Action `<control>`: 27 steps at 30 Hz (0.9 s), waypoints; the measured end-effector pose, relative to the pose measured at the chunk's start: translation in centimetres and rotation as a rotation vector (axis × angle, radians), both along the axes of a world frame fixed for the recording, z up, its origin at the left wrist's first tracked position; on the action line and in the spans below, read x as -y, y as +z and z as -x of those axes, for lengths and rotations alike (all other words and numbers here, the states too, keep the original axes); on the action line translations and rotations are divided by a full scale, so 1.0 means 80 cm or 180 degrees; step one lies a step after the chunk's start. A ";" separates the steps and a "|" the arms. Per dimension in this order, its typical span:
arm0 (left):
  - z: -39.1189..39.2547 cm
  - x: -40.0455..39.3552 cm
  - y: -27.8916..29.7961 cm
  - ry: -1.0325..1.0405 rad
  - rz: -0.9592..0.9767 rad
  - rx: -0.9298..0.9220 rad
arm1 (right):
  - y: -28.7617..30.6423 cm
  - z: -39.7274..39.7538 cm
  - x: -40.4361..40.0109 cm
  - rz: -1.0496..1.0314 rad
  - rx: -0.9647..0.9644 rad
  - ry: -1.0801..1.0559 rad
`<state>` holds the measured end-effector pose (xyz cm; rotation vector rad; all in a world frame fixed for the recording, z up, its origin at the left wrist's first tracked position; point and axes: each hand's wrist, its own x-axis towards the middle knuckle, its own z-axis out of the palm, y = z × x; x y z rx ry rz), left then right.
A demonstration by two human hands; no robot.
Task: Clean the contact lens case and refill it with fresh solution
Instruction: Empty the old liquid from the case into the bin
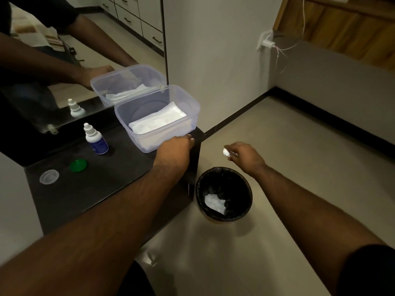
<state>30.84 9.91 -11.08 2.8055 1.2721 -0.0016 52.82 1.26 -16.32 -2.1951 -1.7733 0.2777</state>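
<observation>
My right hand (243,155) pinches a small white piece of the lens case (226,152) in the air above the floor, just past the black bin (224,194). My left hand (176,149) rests against the near wall of a clear plastic box (192,103) that holds white tissues (157,121). On the dark counter (96,189) stand a solution bottle (95,138), a green cap (78,165) and a clear cap (49,176).
A crumpled white tissue (214,203) lies inside the bin. A mirror (74,50) runs behind the counter and reflects the box, bottle and arms. A white charger (266,42) with loose wires sits in a wall socket. Beige floor spreads to the right.
</observation>
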 end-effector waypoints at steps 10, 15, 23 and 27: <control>0.004 0.011 0.008 -0.0043 0.0129 0.0136 | 0.028 0.016 -0.029 0.0312 0.0677 0.0095; 0.011 0.020 0.012 -0.0139 0.0155 0.0363 | -0.004 0.028 -0.015 0.0589 0.0275 -0.0539; 0.048 0.040 0.027 -0.0206 0.0978 0.1568 | 0.036 0.104 0.035 -0.0974 -0.4563 -0.1570; 0.092 0.051 0.047 0.0507 0.1473 0.2650 | 0.063 0.156 0.055 -0.1068 -0.5480 -0.1063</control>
